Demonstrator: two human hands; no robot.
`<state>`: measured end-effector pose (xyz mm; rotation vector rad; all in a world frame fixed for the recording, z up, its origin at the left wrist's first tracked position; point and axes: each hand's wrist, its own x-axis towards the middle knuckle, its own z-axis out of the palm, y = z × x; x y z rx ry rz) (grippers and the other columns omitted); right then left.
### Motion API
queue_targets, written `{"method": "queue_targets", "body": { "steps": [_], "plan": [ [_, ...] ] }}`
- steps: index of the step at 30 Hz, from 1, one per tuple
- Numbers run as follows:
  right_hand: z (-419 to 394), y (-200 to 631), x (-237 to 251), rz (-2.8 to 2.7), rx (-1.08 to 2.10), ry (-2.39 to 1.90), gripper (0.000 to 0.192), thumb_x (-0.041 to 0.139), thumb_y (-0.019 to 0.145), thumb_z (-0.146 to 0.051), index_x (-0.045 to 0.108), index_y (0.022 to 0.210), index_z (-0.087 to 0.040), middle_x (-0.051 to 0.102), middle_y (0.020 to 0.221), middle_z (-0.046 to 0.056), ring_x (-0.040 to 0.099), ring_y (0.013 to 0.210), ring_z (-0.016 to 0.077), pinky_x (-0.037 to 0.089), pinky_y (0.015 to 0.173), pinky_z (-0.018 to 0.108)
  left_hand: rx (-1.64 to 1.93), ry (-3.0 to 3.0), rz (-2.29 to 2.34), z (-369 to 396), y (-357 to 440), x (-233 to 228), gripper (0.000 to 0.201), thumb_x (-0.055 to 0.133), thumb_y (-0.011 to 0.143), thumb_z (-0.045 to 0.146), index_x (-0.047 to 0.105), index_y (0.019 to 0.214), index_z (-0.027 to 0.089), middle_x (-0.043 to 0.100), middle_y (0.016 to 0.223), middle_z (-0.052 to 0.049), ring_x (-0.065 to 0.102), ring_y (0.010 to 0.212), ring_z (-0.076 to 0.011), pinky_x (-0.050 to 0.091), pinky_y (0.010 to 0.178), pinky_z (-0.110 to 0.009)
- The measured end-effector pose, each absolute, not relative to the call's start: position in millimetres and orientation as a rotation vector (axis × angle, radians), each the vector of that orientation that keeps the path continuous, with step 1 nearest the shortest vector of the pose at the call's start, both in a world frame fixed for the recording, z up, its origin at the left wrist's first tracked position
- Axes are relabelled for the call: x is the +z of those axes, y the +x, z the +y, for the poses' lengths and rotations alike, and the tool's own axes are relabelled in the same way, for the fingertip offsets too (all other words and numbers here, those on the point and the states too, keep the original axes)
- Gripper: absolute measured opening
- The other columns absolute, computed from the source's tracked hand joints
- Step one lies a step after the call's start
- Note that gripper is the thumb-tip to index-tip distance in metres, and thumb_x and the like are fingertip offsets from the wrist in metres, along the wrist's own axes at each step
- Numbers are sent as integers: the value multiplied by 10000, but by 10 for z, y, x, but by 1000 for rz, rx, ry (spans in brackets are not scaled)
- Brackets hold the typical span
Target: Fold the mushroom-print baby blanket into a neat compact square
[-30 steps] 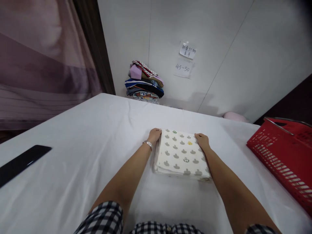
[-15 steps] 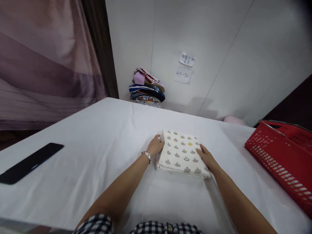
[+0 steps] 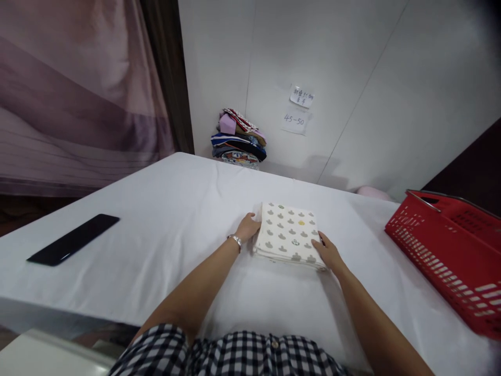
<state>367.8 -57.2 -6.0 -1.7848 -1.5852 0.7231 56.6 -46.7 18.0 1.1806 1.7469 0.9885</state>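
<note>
A folded white cloth [image 3: 288, 233] with a grey print and a few green and yellow motifs lies in a neat rectangle on the white-covered table. At its left edge my left hand [image 3: 248, 227], with a silvery bracelet at the wrist, is closed on the side of the folds; some of its fingertips are hidden by the cloth. My right hand [image 3: 327, 251] grips the opposite edge, its thumb against the top layer and the other fingers along the side. Several layers show at the near edge of the cloth.
To the right stands a red plastic basket [image 3: 442, 256] with a metal handle. A flat black object [image 3: 74, 240] lies on the table [image 3: 164, 209] at the left. Beyond the far edge are a pile of folded fabrics [image 3: 238, 138] and a wall with two paper notes [image 3: 295, 121].
The view has shifted a little, so the basket and black object sit differently in the picture. Both hands remain at the sides of the cloth, which appears slightly higher in view.
</note>
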Motion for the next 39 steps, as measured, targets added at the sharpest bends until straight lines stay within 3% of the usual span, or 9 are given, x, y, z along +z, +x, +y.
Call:
{"method": "queue_targets", "body": {
  "steps": [6, 12, 19, 24, 30, 34, 39],
  "plan": [
    [-818, 3342, 153, -2109, 216, -1510, 486, 470, 839, -417, 552, 1250, -172, 476, 1362, 120, 395, 1285, 280, 299, 1073, 463, 879, 1283, 1669, -760, 586, 178, 768, 681, 659, 354, 379, 1341, 169, 667, 823, -22, 615, 707, -160, 418, 600, -233],
    [-1164, 2668, 225, -2522, 221, -1117, 445, 479, 877, -335, 499, 1303, -208, 498, 1346, 109, 408, 1268, 266, 321, 1038, 463, 853, 1364, 1707, -914, 650, 147, 720, 602, 698, 250, 341, 1367, 192, 649, 823, -25, 602, 665, -163, 400, 537, -240],
    [-1209, 2415, 85, -2590, 51, -1143, 434, 460, 858, -177, 504, 1282, -254, 471, 1364, 98, 394, 1258, 274, 330, 979, 459, 933, 1183, 1601, -861, 639, 22, 590, 582, 706, 190, 409, 1270, 171, 650, 897, -48, 617, 684, -142, 449, 564, -221],
    [-1203, 2338, 112, -2525, 66, -1167, 400, 482, 838, -148, 541, 1225, -227, 532, 1277, 101, 443, 1187, 254, 355, 940, 415, 969, 1167, 1589, -844, 639, -28, 512, 563, 726, 169, 446, 1224, 169, 649, 907, -47, 624, 714, -127, 444, 586, -200],
    [-1155, 2279, 60, -2369, 195, -1075, 316, 478, 823, -133, 620, 1090, -224, 601, 1140, 83, 512, 1055, 237, 398, 888, 406, 1006, 1151, 1554, -880, 643, -16, 532, 572, 721, 160, 438, 1235, 155, 637, 853, -30, 585, 608, -103, 411, 520, -195],
    [-1089, 2318, 8, -2162, 456, -992, 258, 468, 841, -172, 653, 1009, -239, 645, 1038, 52, 562, 979, 201, 434, 876, 363, 1049, 1097, 1542, -891, 652, -12, 503, 590, 758, 279, 456, 1225, 148, 615, 761, -6, 528, 525, -93, 376, 463, -200],
    [-1070, 2337, -11, -2035, 568, -979, 216, 486, 855, -230, 659, 984, -246, 659, 1007, 42, 576, 967, 197, 446, 879, 354, 1175, 1032, 1524, -877, 654, -46, 370, 523, 821, 430, 577, 1067, 158, 579, 630, 13, 517, 531, -103, 393, 515, -211]
  ]
}}
